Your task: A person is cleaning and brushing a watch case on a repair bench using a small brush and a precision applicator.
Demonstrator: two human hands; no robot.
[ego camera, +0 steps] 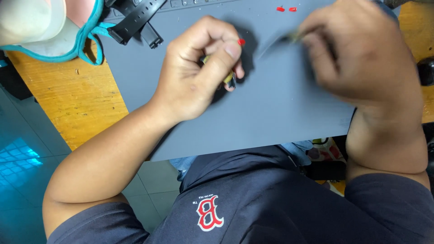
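Our left hand (199, 72) pinches a small dark part (230, 80) against the smooth grey mat (280, 113) on the wooden bench (77, 99). Our blurred right hand (366, 58) grips a thin metal tool (275, 45). Beyond it lie two red bits (286, 9).

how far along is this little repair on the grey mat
Done: the black strap lies detached at the mat's top edge, and two red bits sit set aside. In hand: the left hand pinches a small part, while the right hand, blurred, brings a thin tool toward it. Left: strap not yet back on.
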